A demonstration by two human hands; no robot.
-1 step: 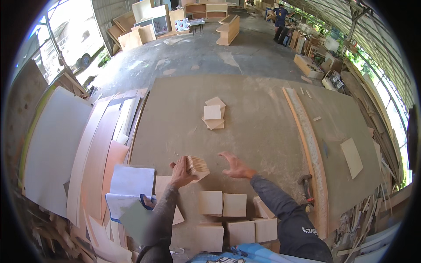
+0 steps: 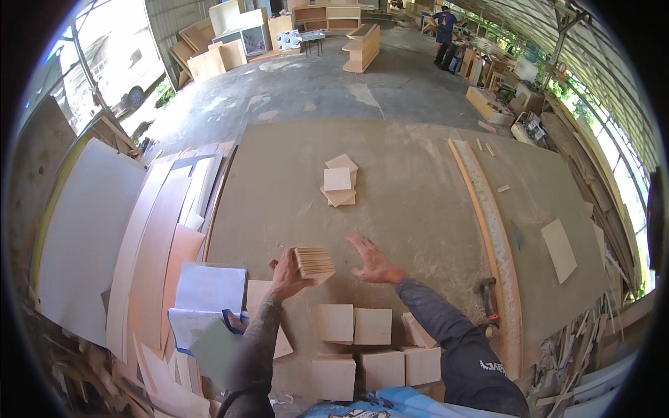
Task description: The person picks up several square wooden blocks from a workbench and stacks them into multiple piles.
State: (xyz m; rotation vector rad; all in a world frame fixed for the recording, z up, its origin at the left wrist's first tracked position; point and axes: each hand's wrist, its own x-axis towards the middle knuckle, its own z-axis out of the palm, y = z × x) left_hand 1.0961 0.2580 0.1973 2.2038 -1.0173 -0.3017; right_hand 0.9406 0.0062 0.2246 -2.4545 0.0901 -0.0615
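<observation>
My left hand (image 2: 284, 277) grips a stack of square plywood pieces (image 2: 313, 263) from its left side, with the layered edges facing up. To the right of the stack, my right hand (image 2: 376, 263) hovers over the table with fingers spread and nothing in them. Beyond both hands lies a small loose pile of square plywood pieces (image 2: 339, 180), turned at odd angles to each other. Closer to my body stand several more stacks of plywood squares (image 2: 372, 326), set in two rough rows.
A large brown tabletop (image 2: 411, 188) spreads under everything. An open notebook (image 2: 209, 287) lies at the left, beside long boards (image 2: 150, 244). On the right are a long wood strip (image 2: 488, 237), a hammer (image 2: 486, 296) and a loose panel (image 2: 559, 251). Another person (image 2: 444, 31) stands far off.
The plywood stack in my left hand has turned slightly, so more of its layered edges show. My right hand is nearly still.
</observation>
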